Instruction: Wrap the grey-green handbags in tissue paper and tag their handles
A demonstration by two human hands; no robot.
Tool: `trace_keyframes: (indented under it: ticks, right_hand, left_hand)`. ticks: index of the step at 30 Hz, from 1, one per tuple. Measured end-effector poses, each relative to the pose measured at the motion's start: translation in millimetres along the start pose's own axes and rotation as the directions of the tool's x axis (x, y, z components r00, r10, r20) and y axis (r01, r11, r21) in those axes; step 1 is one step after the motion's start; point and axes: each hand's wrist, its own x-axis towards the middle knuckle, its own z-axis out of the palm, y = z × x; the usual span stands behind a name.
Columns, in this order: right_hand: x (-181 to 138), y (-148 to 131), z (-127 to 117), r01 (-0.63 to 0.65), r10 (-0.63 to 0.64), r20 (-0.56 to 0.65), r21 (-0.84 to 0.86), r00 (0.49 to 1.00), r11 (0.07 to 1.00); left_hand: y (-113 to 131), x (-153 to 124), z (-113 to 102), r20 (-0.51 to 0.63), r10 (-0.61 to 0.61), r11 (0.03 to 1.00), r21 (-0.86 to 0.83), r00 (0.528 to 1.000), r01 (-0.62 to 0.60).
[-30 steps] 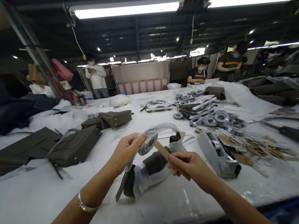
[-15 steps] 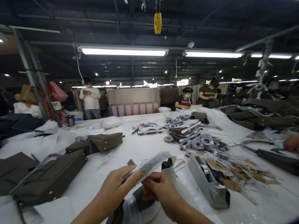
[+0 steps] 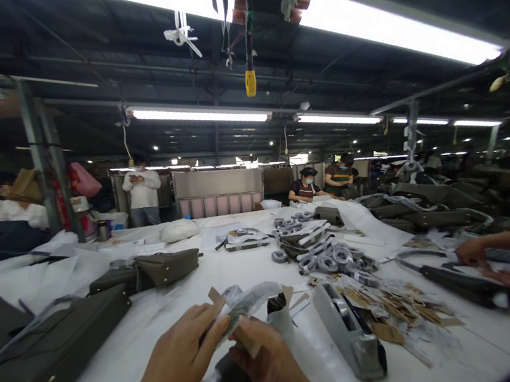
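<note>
My left hand is closed around a strap wrapped in clear plastic, apparently the handle of a bag. Close against it, my right hand pinches a small flat brown piece beside the wrapped strap. I cannot tell whether that piece is tape or a card tag. Below both hands lies a dark olive bag, partly covered in plastic and largely hidden by my hands. Just to the right stands a grey tape dispenser.
Brown tags lie scattered beyond the dispenser. Rolled grey straps are heaped farther back. Olive bags fill the left side. At the right, a co-worker's hands handle another bag. A yellow switch hangs overhead.
The view has tilted up, showing more ceiling lights. A brown piece now shows in my right fingers, and the wrapped strap appears more bent. The co-worker's hands have shifted slightly.
</note>
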Motion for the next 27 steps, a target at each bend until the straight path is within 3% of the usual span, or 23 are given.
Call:
trace_keyframes:
  ticks: [4, 8, 11, 14, 16, 18, 21, 27]
  right_hand:
    - [0.5, 3.3, 4.9, 0.021, -0.027, -0.054, -0.093, 0.998, 0.995]
    - [0.1, 8.1, 7.9, 0.062, -0.069, -0.067, -0.106, 0.995, 0.992]
    - [-1.6, 8.5, 9.6, 0.072, -0.078, -0.044, -0.130, 0.996, 0.989]
    - [-2.7, 7.2, 10.6, 0.084, -0.087, -0.016, -0.135, 0.996, 0.987]
    - [-3.0, 6.1, 10.5, 0.074, -0.079, -0.022, -0.158, 0.997, 0.985]
    - [-3.7, 4.9, 9.7, 0.065, -0.073, -0.031, -0.198, 0.997, 0.978]
    - [-7.4, 2.0, 6.9, 0.054, -0.060, -0.022, -0.216, 0.998, 0.975]
    - [-18.5, 0.8, -6.1, -0.066, 0.056, 0.091, 0.112, 0.994, 0.991]
  left_hand:
    - [5.1, -0.3, 3.0, 0.008, -0.011, 0.999, -0.031, 1.000, 0.011]
    - [5.1, 0.8, 7.1, 0.021, -0.097, 0.962, -0.256, 0.995, 0.099]
    - [3.8, 2.3, 10.7, 0.029, -0.274, 0.797, -0.553, 0.961, 0.243]
    - [4.5, 3.8, 14.7, 0.065, -0.343, 0.558, -0.789, 0.937, 0.259]
    - [6.5, 4.1, 15.8, 0.081, -0.353, 0.473, -0.844, 0.932, 0.252]
    - [9.3, 3.6, 14.6, 0.081, -0.361, 0.464, -0.848, 0.929, 0.255]
    - [12.8, 1.6, 9.7, 0.048, -0.369, 0.525, -0.813, 0.928, 0.251]
    - [13.0, -1.7, -1.5, 0.038, -0.324, 0.619, -0.747, 0.945, 0.242]
